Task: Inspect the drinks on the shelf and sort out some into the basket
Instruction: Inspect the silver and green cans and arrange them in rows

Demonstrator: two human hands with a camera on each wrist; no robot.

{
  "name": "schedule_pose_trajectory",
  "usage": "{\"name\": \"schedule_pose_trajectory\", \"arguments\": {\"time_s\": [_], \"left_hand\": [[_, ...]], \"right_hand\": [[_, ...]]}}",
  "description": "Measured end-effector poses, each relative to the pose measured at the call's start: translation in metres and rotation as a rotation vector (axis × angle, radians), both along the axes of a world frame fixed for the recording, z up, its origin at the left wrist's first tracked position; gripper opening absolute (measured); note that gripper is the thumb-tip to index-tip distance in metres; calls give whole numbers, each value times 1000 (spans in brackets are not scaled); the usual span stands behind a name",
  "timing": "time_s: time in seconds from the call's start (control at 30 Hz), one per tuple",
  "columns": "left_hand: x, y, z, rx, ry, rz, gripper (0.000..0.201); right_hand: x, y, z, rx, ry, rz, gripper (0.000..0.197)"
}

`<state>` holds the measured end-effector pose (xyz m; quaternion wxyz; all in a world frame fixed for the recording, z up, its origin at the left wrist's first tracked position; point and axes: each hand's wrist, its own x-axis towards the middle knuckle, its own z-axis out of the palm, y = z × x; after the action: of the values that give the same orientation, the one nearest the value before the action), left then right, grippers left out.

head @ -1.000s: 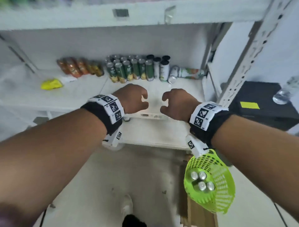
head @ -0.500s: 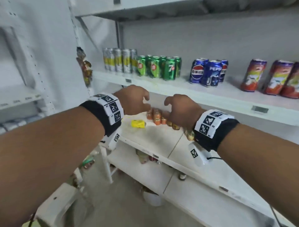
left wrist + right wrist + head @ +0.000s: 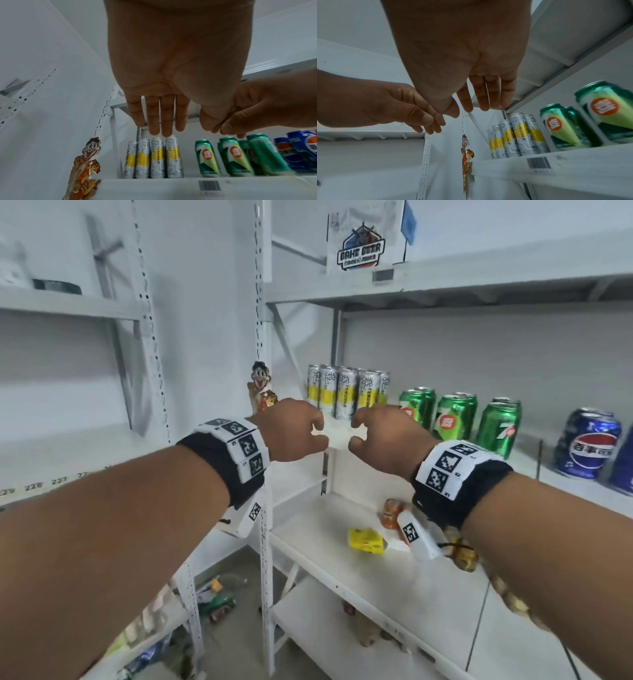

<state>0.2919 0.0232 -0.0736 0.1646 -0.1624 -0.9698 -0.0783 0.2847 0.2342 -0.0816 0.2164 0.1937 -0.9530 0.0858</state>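
Observation:
On the middle shelf [image 3: 524, 463] stand slim silver-and-yellow cans [image 3: 346, 395], green 7up cans [image 3: 452, 419] and blue Pepsi cans [image 3: 589, 443]. My left hand [image 3: 294, 429] and right hand [image 3: 383, 436] hover side by side in front of the silver cans, close together and touching nothing. Both are empty with relaxed fingers. In the left wrist view my left fingers [image 3: 161, 119] hang above the silver cans [image 3: 154, 158], with the green cans [image 3: 229, 155] to the right. In the right wrist view my right fingers [image 3: 484, 97] are straight, near the silver cans [image 3: 517, 135]. No basket is in view.
A cartoon snack pack [image 3: 262, 386] hangs on the shelf upright. The lower shelf holds a yellow packet [image 3: 364, 541] and an orange can [image 3: 390, 513]. A printed white box [image 3: 363, 237] sits on the top shelf. Another white rack [image 3: 68, 453] stands to the left.
The view has swung up from the low shelf and the green basket to the middle shelf of cans. Both hands stay empty and side by side; the basket has left the view.

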Motion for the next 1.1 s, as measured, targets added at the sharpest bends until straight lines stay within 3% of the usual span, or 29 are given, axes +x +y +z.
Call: {"name": "schedule_pose_trajectory", "arguments": {"time_s": [0.4, 0.57, 0.67, 0.8, 0.9, 1.1], "left_hand": [[-182, -69, 46, 7, 48, 11, 38], [-255, -95, 53, -4, 39, 33, 57], [-299, -119, 51, 17, -5, 19, 59], [-314, -118, 50, 30, 2, -52, 59], [-353, -144, 45, 44, 15, -163, 47], [-388, -166, 35, 84, 37, -363, 38]], "right_hand": [[-205, -72, 60, 64, 122, 73, 36], [-285, -105, 83, 69, 132, 68, 40], [-331, -136, 84, 89, 106, 17, 43], [-351, -138, 81, 120, 46, -58, 54], [-376, -166, 77, 163, -17, -204, 61], [-382, -195, 72, 313, -95, -426, 54]]}}
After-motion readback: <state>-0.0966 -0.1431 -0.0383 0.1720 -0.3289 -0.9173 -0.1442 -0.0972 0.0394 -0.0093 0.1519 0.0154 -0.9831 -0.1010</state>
